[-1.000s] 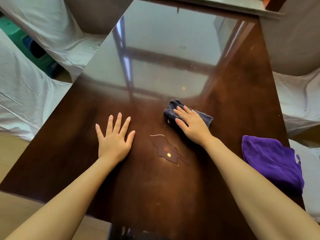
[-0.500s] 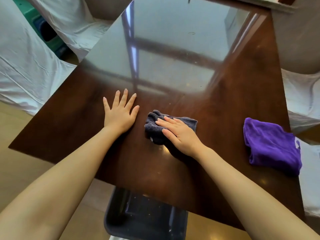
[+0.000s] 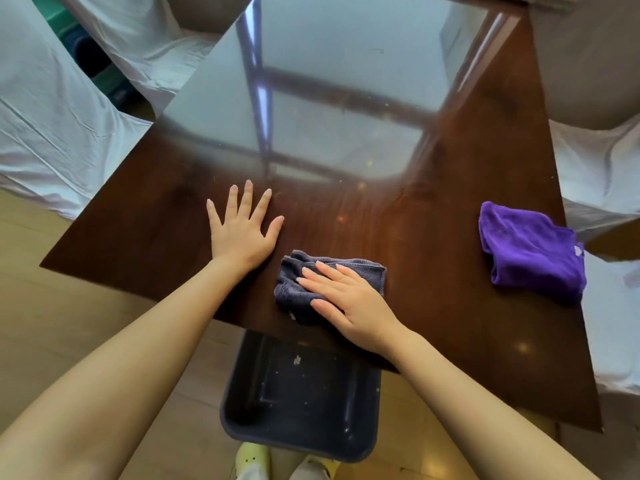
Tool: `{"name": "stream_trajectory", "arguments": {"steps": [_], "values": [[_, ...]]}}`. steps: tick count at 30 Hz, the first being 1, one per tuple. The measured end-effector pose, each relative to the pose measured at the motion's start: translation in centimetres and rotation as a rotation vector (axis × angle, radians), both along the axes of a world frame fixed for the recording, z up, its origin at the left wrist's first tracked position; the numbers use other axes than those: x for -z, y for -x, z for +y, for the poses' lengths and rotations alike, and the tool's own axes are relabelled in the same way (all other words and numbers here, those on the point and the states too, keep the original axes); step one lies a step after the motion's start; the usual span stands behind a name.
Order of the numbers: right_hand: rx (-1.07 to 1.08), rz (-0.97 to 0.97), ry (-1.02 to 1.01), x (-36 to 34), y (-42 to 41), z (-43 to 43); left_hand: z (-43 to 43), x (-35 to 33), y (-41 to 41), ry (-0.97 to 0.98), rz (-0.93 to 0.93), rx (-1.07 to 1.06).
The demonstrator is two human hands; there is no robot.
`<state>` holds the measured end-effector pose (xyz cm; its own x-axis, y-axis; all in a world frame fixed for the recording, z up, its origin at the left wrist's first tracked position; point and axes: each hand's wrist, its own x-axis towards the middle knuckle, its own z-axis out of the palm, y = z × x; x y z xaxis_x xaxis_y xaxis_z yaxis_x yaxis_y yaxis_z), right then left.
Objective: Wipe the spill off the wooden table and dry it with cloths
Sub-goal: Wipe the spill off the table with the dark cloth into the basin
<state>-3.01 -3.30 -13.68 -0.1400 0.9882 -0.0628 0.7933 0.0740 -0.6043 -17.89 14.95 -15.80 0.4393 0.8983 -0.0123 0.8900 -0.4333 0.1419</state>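
The dark glossy wooden table fills the middle of the head view. My right hand presses flat on a dark grey cloth at the table's near edge, fingers pointing left. My left hand lies flat on the bare wood just left of the cloth, fingers spread, holding nothing. A folded purple cloth rests near the right edge, apart from both hands. No puddle shows on the wood; whatever lies under the grey cloth is hidden.
A dark plastic bin stands on the floor under the near table edge, with my yellow shoes below it. White-draped furniture flanks the table on the left and right. The far tabletop reflects a bright window.
My right hand has dragged the grey cloth toward me, over where the spill lay, to the near table edge. The puddle is no longer visible. The view has tilted down, showing the bin.
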Motion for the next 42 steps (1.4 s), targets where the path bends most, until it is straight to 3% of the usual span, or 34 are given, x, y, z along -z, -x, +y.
{"name": "stream_trajectory", "arguments": {"steps": [8, 13, 15, 21, 25, 27, 32, 35, 42], "values": [[0.023, -0.034, -0.041, 0.0, 4.7, -4.6, -1.2, 0.3, 0.6, 0.002, -0.009, 0.035], [0.153, 0.095, -0.071, -0.1, 6.6, -6.7, -1.1, 0.4, 0.6, 0.007, -0.016, 0.035], [0.255, 0.224, -0.057, -0.5, 7.0, -7.1, -1.1, 0.5, 0.5, 0.004, -0.018, 0.035], [0.58, 0.847, -0.131, -3.6, 6.0, -7.2, -0.9, 0.5, 0.6, 0.002, -0.026, 0.036], [0.75, 1.0, -0.202, -5.7, 2.6, -6.7, -1.0, 0.6, 0.5, 0.004, -0.025, 0.039], [0.799, 0.998, -0.208, -6.4, 0.3, -6.3, -1.0, 0.6, 0.5, 0.004, -0.024, 0.04], [0.77, 0.769, -0.172, -5.0, -1.9, -5.3, -1.0, 0.7, 0.4, -0.002, -0.015, 0.039], [0.717, 0.628, -0.073, -2.4, 0.0, -5.8, -1.0, 0.7, 0.5, -0.006, -0.012, 0.041], [0.579, 0.56, -0.034, -1.0, 7.1, -7.3, -1.0, 0.6, 0.5, -0.006, -0.022, 0.041]]}}
